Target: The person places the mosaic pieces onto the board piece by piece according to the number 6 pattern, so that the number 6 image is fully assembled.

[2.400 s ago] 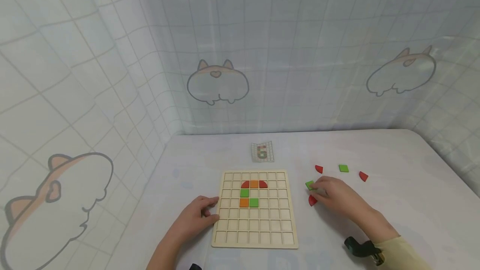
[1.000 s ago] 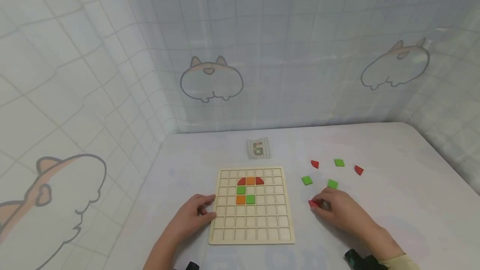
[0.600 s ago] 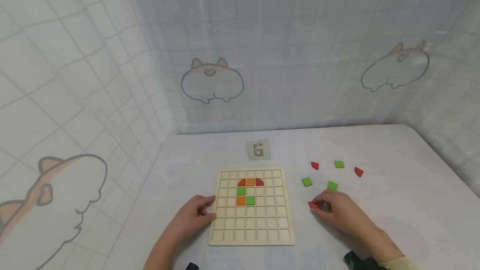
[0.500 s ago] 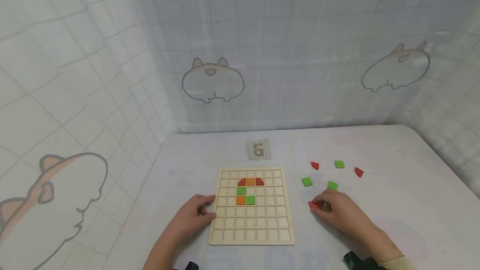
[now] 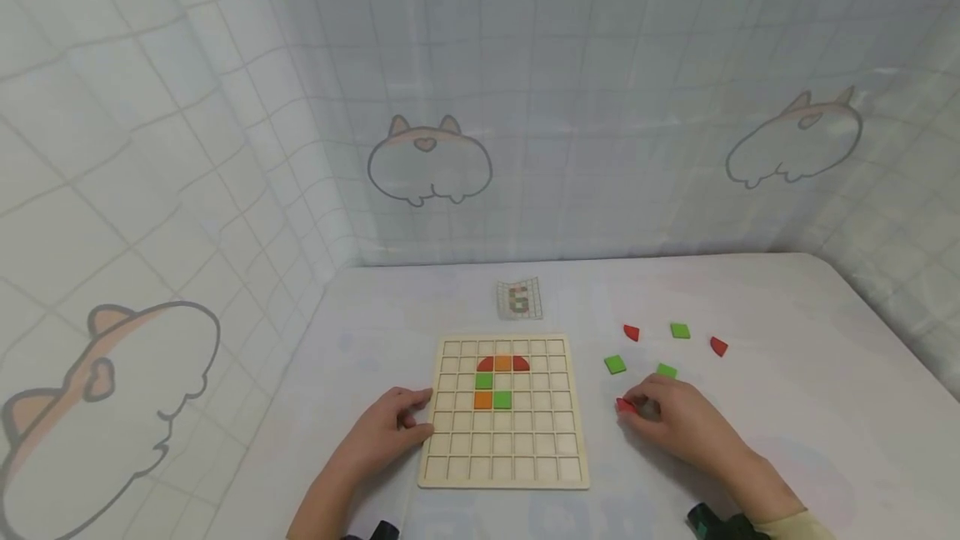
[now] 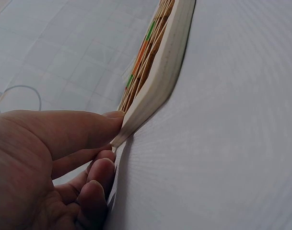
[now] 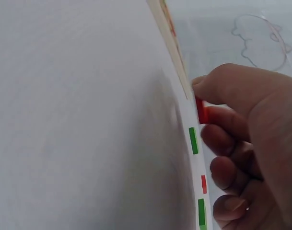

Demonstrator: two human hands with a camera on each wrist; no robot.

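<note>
A pale wooden grid board (image 5: 504,473) lies on the white table. In its cells sit red quarter-circle tiles, orange squares and green squares (image 5: 502,400). My left hand (image 5: 386,432) is at the board's left side, thumb and index finger apart and touching its edge; in the left wrist view the thumb meets the board's rim (image 6: 155,81), with the other fingers bent below. To the right of the board, my right hand (image 5: 682,419) pinches a red quarter-circle tile (image 5: 624,406) between thumb and index finger. The right wrist view shows that red tile (image 7: 201,111) edge-on, low by the tabletop.
Around the right hand lie loose green square tiles (image 5: 615,364) and red quarter-circle tiles (image 5: 718,346). Behind the board is a small pattern card (image 5: 519,299) with a 6-like figure. A tile-print curtain (image 5: 585,173) hangs behind the table.
Over the earlier frames, my right hand shifted from a green square tile toward me and took hold of the red quarter-circle tile. Another green tile came into sight. The left hand stays at the board.
</note>
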